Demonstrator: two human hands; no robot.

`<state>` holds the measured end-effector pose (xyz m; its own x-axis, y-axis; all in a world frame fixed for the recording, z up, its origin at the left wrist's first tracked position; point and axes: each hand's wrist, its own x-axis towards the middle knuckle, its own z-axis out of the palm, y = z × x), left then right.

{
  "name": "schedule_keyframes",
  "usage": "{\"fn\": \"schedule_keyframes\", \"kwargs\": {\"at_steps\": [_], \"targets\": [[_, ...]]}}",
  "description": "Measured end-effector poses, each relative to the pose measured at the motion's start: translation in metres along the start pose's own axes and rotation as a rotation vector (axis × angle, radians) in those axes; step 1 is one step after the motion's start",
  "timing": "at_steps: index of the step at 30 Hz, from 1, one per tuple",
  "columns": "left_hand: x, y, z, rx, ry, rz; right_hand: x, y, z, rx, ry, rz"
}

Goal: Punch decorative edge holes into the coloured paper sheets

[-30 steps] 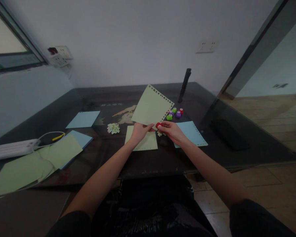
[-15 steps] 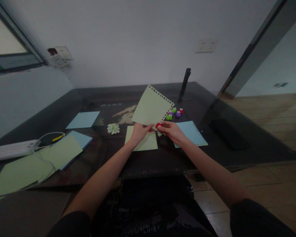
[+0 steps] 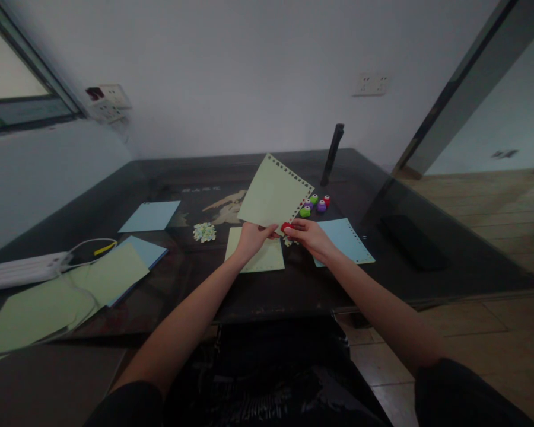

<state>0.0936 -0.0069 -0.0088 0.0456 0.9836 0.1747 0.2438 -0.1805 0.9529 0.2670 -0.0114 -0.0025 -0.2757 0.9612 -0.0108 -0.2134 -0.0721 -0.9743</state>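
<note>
My left hand [image 3: 250,236] holds a pale green sheet of paper [image 3: 272,193] by its lower edge, tilted up above the dark table [image 3: 293,284]. Small shapes are punched along the sheet's top and right edges. My right hand [image 3: 309,235] grips a small red paper punch [image 3: 285,226] clamped on the sheet's lower right corner. Another green sheet [image 3: 258,256] lies flat under both hands. A few paper bits [image 3: 288,241] lie beneath the punch.
Green, purple and red punches [image 3: 315,204] sit behind the held sheet, beside a blue punched sheet [image 3: 347,240]. A pile of punched bits [image 3: 204,231], blue sheets [image 3: 150,215], green sheets [image 3: 71,290], a white power strip [image 3: 22,268] and a dark upright stand [image 3: 332,153] share the table.
</note>
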Motion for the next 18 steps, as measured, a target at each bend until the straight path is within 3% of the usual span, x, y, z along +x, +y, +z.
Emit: {"fn": "schedule_keyframes", "kwargs": {"at_steps": [18], "targets": [[-0.006, 0.015, 0.003, -0.029, 0.008, -0.046, 0.002, 0.003, -0.001, -0.072, -0.019, -0.104]]}}
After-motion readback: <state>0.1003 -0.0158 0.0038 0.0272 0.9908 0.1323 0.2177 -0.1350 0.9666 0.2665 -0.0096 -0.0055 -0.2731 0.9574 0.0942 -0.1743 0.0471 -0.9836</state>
